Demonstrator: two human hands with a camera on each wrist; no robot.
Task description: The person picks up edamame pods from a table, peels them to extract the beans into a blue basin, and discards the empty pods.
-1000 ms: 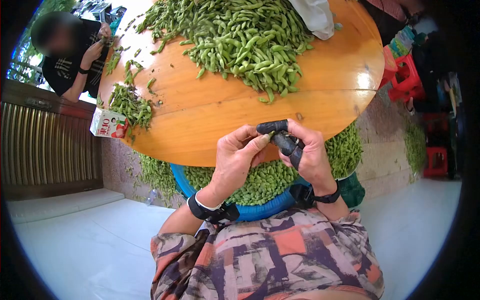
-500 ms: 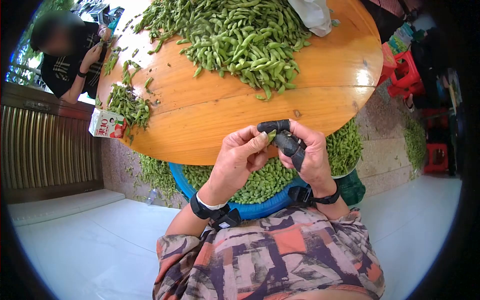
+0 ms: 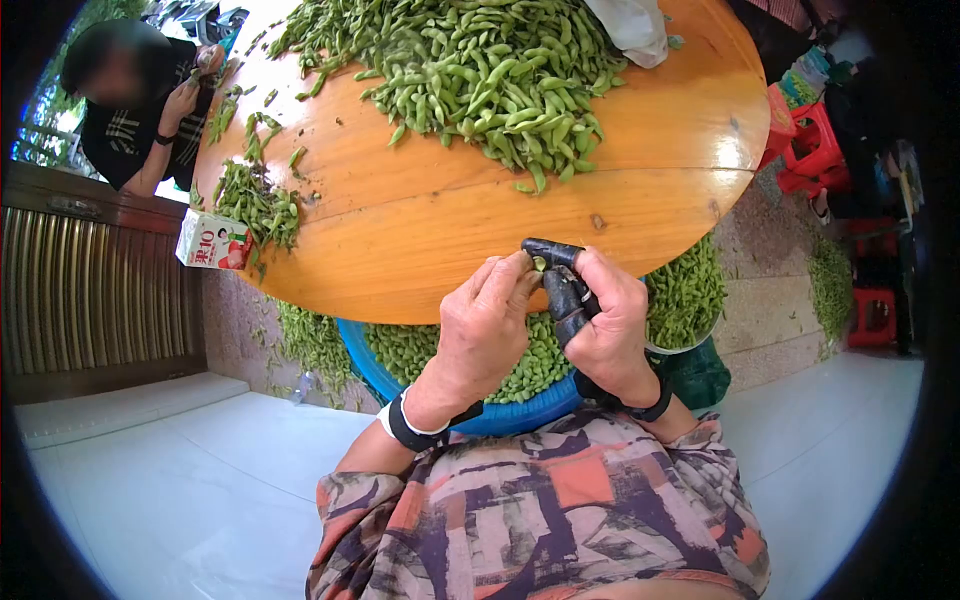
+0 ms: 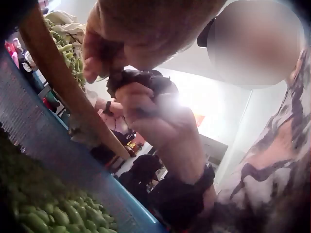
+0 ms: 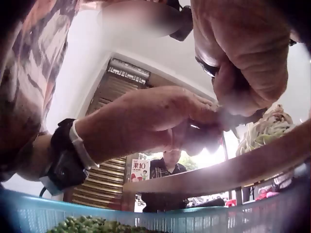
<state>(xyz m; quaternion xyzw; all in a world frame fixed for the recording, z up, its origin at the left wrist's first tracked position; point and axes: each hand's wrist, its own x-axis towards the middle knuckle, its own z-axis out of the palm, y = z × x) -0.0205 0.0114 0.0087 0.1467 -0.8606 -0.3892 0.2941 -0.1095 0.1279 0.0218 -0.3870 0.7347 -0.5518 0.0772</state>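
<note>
My left hand [image 3: 482, 330] and right hand [image 3: 612, 315] meet over the table's near edge. Between their fingertips a small green soybean pod [image 3: 540, 264] shows, mostly hidden. The left fingers pinch it from one side; the right thumb and forefinger, in black coverings [image 3: 568, 305], grip it from the other. In the left wrist view the right hand [image 4: 160, 116] sits below the left palm, and the pod is hidden. Just under both hands is a blue basin [image 3: 355, 350] of shelled green soybeans [image 3: 535, 370].
A large heap of soybean pods [image 3: 500, 90] covers the far part of the wooden table [image 3: 420, 230], beside a white plastic bag [image 3: 635, 30]. More pods [image 3: 685, 300] lie at right below the tabletop. A printed carton [image 3: 213, 243] stands at left, near another person [image 3: 150, 120]. Red stools [image 3: 815, 145] are at right.
The left hand has rolled over, its back now more upward, and its fingertips have shifted slightly toward the right hand. The right thumb and forefinger have spread a little around the pod.
</note>
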